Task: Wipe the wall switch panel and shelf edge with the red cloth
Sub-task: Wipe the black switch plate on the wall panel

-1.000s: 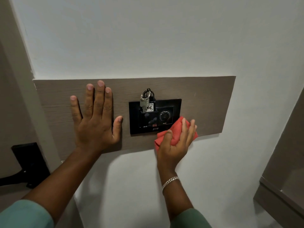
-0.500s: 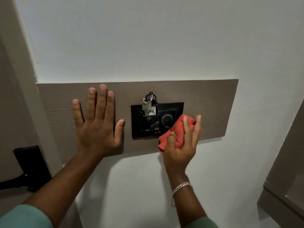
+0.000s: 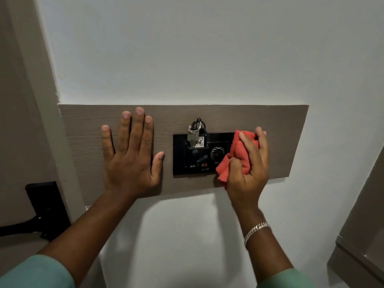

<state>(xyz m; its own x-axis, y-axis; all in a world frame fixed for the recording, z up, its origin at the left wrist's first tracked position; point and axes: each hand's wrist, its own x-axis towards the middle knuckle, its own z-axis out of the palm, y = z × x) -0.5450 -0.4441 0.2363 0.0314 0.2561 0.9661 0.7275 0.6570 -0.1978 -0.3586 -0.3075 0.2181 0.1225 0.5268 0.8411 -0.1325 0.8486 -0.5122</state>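
A black switch panel (image 3: 193,163) with a round dial and a small red light is set in a grey-brown wooden board (image 3: 286,132) on the white wall. A key ring with keys and a numbered tag (image 3: 196,136) hangs from its top. My right hand (image 3: 249,165) grips the bunched red cloth (image 3: 232,156) and presses it on the panel's right end, hiding that part. My left hand (image 3: 133,159) lies flat, fingers spread, on the board left of the panel, holding nothing.
A black door lock plate with a lever handle (image 3: 43,210) sits on the door at lower left. A grey-brown shelf or cabinet edge (image 3: 357,252) juts in at lower right. White wall lies above and below the board.
My right hand has slid the red cloth up from the panel's lower right corner to its right end. My left hand stays flat on the board.
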